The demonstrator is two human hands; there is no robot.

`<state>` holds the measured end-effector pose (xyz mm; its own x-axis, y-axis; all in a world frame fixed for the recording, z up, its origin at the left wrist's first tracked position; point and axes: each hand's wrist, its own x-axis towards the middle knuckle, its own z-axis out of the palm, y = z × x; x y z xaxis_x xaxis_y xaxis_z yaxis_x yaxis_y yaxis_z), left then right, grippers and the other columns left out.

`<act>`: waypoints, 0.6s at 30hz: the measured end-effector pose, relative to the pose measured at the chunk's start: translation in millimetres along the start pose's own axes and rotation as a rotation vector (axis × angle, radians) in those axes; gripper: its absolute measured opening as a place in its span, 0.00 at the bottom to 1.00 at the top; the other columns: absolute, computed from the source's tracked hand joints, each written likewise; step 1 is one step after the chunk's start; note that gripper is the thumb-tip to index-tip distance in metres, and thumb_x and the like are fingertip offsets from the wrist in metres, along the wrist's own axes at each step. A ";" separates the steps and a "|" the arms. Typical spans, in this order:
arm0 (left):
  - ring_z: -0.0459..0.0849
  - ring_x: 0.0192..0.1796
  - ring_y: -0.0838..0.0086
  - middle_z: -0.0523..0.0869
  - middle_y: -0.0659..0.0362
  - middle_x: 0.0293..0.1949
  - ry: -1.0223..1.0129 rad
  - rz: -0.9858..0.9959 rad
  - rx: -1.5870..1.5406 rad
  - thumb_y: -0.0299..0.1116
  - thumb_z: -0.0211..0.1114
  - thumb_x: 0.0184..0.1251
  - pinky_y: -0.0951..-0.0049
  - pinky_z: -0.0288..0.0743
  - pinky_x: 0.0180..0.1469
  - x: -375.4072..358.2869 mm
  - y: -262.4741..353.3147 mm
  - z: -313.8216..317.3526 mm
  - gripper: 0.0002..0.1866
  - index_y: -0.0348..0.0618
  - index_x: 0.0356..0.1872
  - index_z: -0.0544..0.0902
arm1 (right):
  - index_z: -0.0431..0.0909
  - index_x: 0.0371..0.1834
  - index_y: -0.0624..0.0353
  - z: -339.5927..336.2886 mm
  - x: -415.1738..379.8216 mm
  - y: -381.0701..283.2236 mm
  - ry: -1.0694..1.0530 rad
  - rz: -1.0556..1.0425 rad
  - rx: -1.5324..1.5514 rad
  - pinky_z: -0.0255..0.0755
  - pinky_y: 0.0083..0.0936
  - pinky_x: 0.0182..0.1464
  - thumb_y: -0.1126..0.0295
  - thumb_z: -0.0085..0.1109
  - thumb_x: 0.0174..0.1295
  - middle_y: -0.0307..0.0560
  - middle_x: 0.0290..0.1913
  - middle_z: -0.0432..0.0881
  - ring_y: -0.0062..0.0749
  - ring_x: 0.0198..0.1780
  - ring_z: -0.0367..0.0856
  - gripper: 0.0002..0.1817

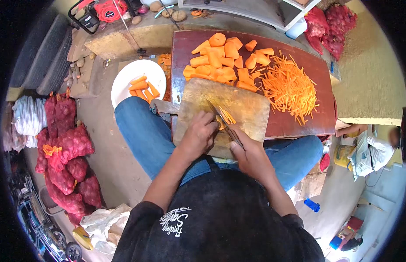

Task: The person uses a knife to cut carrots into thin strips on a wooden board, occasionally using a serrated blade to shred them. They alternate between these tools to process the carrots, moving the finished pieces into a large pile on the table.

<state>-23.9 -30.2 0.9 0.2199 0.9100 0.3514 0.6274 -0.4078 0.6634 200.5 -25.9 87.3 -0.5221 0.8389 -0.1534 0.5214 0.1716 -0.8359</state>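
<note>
A wooden cutting board (194, 98) lies across the front of a dark red table (323, 118). My right hand (252, 158) is closed round a knife (223, 120), its blade pointing up and left over the board. Beside the blade, my left hand (198, 133) has bent fingers pressed on a small carrot piece, mostly hidden beneath them. Thin carrot sticks (228, 115) lie just right of the blade. Behind the board sit large peeled carrot chunks (214, 56), and to their right is a heap of shredded carrot (289, 87).
A white basin (144, 70) with several carrot pieces stands left of the table. Red mesh sacks (65, 166) lie at far left, below stacked tyres (41, 52). A person in white (373, 150) is at the right; a blue bottle (312, 205) lies on the floor.
</note>
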 end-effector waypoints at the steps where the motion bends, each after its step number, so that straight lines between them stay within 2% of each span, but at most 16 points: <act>1: 0.81 0.50 0.49 0.82 0.49 0.44 0.009 -0.005 -0.003 0.17 0.70 0.52 0.53 0.80 0.56 -3.0 0.2 2.2 0.14 0.34 0.42 0.89 | 0.74 0.71 0.63 1.4 -4.2 0.3 -0.006 0.001 -0.011 0.80 0.62 0.50 0.72 0.62 0.81 0.75 0.45 0.87 0.79 0.51 0.88 0.20; 6: 0.82 0.50 0.49 0.83 0.49 0.43 -0.018 -0.002 -0.017 0.17 0.71 0.52 0.51 0.80 0.55 -1.8 -4.5 5.5 0.14 0.33 0.42 0.89 | 0.74 0.69 0.63 14.5 1.8 12.1 0.037 -0.076 -0.102 0.80 0.63 0.49 0.72 0.62 0.81 0.75 0.43 0.86 0.80 0.50 0.87 0.18; 12: 0.82 0.50 0.49 0.83 0.49 0.43 0.030 0.045 0.004 0.17 0.71 0.50 0.51 0.79 0.54 -2.4 -3.6 1.9 0.16 0.33 0.44 0.89 | 0.75 0.65 0.63 -0.1 -13.1 -3.7 0.005 -0.013 0.024 0.79 0.63 0.48 0.72 0.62 0.80 0.76 0.44 0.86 0.80 0.51 0.87 0.15; 18: 0.82 0.51 0.49 0.83 0.49 0.43 0.021 0.041 0.034 0.17 0.71 0.50 0.52 0.79 0.55 -4.6 0.2 1.7 0.19 0.33 0.47 0.89 | 0.75 0.72 0.63 7.8 6.1 4.2 0.022 -0.033 -0.093 0.81 0.60 0.52 0.69 0.59 0.83 0.77 0.48 0.88 0.79 0.53 0.88 0.20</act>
<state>-23.5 -34.3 -1.7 0.2309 0.8906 0.3919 0.6431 -0.4419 0.6254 194.3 -24.1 78.8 -0.5261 0.8428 -0.1140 0.5646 0.2459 -0.7879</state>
